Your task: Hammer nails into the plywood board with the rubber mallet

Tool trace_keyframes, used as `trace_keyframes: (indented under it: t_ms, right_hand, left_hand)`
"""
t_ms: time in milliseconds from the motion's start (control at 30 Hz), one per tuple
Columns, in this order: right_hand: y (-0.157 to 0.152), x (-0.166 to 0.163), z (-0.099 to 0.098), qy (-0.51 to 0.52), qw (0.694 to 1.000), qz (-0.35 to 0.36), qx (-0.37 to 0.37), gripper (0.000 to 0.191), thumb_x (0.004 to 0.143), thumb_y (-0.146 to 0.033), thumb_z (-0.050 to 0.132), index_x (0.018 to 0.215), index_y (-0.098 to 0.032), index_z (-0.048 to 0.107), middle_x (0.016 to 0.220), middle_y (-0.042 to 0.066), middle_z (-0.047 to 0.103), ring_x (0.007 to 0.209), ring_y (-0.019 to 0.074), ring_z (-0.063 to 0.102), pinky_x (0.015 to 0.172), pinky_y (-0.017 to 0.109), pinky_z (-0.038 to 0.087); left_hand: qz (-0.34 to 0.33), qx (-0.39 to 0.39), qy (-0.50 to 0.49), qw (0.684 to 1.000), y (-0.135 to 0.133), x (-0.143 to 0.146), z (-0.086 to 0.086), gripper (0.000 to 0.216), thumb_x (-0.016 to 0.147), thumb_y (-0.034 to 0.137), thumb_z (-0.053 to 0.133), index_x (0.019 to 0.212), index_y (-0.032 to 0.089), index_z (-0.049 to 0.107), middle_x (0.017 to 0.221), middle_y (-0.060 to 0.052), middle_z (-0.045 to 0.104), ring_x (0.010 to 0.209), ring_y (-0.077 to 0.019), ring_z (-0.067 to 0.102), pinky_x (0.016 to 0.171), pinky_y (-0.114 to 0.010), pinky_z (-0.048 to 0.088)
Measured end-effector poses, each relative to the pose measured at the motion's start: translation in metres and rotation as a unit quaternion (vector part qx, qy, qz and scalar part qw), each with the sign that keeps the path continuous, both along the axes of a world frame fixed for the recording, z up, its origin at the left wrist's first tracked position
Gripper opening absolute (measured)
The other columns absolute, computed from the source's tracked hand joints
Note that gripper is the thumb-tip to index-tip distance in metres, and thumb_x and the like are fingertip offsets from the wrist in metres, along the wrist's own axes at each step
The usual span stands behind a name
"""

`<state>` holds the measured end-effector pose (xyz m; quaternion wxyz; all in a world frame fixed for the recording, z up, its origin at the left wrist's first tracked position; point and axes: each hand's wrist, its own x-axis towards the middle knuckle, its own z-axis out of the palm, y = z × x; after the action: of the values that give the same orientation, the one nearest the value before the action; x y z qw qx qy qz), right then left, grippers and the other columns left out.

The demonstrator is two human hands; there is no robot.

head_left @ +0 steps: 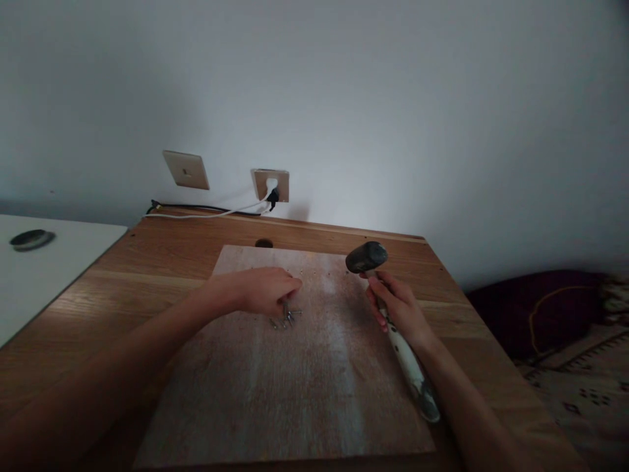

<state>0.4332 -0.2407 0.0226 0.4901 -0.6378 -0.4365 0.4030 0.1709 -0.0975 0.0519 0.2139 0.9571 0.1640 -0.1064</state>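
Observation:
My right hand [396, 305] is wrapped round the neck of a hammer, just below its head. The hammer [407, 360] has a dark, blunt head and a worn white handle slanting down to the right; it is raised over the right side of a flat wooden board [295, 400]. Over the upper left part of the board, my left hand [270, 290] is closed with its fingertips pointing down. Several small metal nails [287, 316] show at and just below those fingertips. Which of them are in the fingers and which lie on the board is hard to see.
The board lies on a wooden table [113, 288] with a cable hole [264, 243] at the back. Behind it, a wall socket [272, 185] holds plugs with cables [211, 213]. A white surface [49, 269] with a dark round object [32, 240] stands at left. Dark fabric [540, 314] lies at right.

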Motion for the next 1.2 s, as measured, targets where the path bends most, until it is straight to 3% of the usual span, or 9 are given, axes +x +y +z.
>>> trace_keyframes:
  t_ms: [233, 400, 567, 767, 967, 1100, 1200]
  right_hand:
    - [0.003, 0.007, -0.005, 0.077, 0.997, -0.025, -0.002, 0.056, 0.073, -0.064, 0.076, 0.103, -0.018, 0.064, 0.059, -0.009, 0.052, 0.030, 0.0065, 0.041, 0.023, 0.020, 0.033]
    - [0.006, 0.015, -0.008, 0.110, 0.994, -0.016, -0.004, 0.050, 0.074, -0.058, 0.077, 0.101, -0.018, 0.064, 0.058, -0.009, 0.050, 0.030, 0.0065, 0.041, 0.024, 0.021, 0.032]
    - [0.007, 0.017, -0.011, 0.118, 0.993, -0.027, 0.004, 0.052, 0.071, -0.059, 0.080, 0.099, -0.018, 0.064, 0.057, -0.009, 0.051, 0.030, 0.0063, 0.041, 0.024, 0.020, 0.031]
    - [0.007, 0.015, -0.012, 0.113, 0.993, -0.031, 0.003, 0.051, 0.074, -0.059, 0.078, 0.101, -0.018, 0.065, 0.058, -0.009, 0.052, 0.030, 0.0061, 0.041, 0.024, 0.020, 0.030]
    - [0.006, 0.010, -0.010, 0.116, 0.993, -0.015, -0.002, 0.052, 0.073, -0.060, 0.078, 0.102, -0.018, 0.065, 0.059, -0.009, 0.052, 0.029, 0.0062, 0.040, 0.023, 0.020, 0.032]
    - [0.008, 0.007, -0.007, 0.131, 0.991, -0.020, 0.001, 0.050, 0.073, -0.059, 0.080, 0.098, -0.018, 0.065, 0.059, -0.009, 0.053, 0.029, 0.0059, 0.040, 0.023, 0.020, 0.031]
    - [0.013, 0.005, 0.002, 0.164, 0.986, -0.031, 0.007, 0.050, 0.071, -0.057, 0.082, 0.098, -0.018, 0.067, 0.059, -0.009, 0.053, 0.029, 0.0052, 0.038, 0.023, 0.020, 0.029]
  left_hand:
    - [0.015, -0.050, -0.119, 0.992, 0.023, 0.009, -0.007, 0.018, 0.067, 0.006, 0.062, 0.079, 0.019, 0.060, 0.077, 0.001, 0.064, 0.071, -0.0150, 0.058, 0.065, -0.025, 0.039]
    - [0.081, -0.111, -0.225, 0.964, 0.042, 0.056, -0.023, 0.028, 0.070, 0.006, 0.065, 0.096, 0.016, 0.067, 0.082, 0.000, 0.069, 0.073, -0.0141, 0.063, 0.069, -0.025, 0.046]
    - [0.059, -0.062, -0.250, 0.965, 0.045, 0.090, -0.045, 0.034, 0.073, 0.002, 0.064, 0.103, 0.017, 0.070, 0.081, -0.001, 0.071, 0.071, -0.0136, 0.064, 0.067, -0.025, 0.046]
    - [0.034, -0.078, -0.286, 0.955, 0.040, 0.091, -0.050, 0.028, 0.078, 0.001, 0.064, 0.100, 0.017, 0.072, 0.085, -0.003, 0.075, 0.079, -0.0162, 0.069, 0.076, -0.027, 0.050]
    - [0.082, -0.122, -0.346, 0.927, 0.036, 0.097, -0.069, 0.037, 0.078, 0.000, 0.067, 0.113, 0.015, 0.070, 0.094, -0.005, 0.076, 0.082, -0.0164, 0.070, 0.079, -0.029, 0.053]
    - [0.098, -0.151, -0.380, 0.907, 0.035, 0.097, -0.078, 0.030, 0.081, 0.003, 0.065, 0.107, 0.017, 0.073, 0.089, -0.003, 0.076, 0.080, -0.0155, 0.070, 0.078, -0.028, 0.053]
    - [0.084, -0.146, -0.374, 0.912, 0.033, 0.096, -0.078, 0.027, 0.081, 0.002, 0.064, 0.099, 0.017, 0.077, 0.093, -0.004, 0.078, 0.085, -0.0166, 0.071, 0.081, -0.028, 0.053]
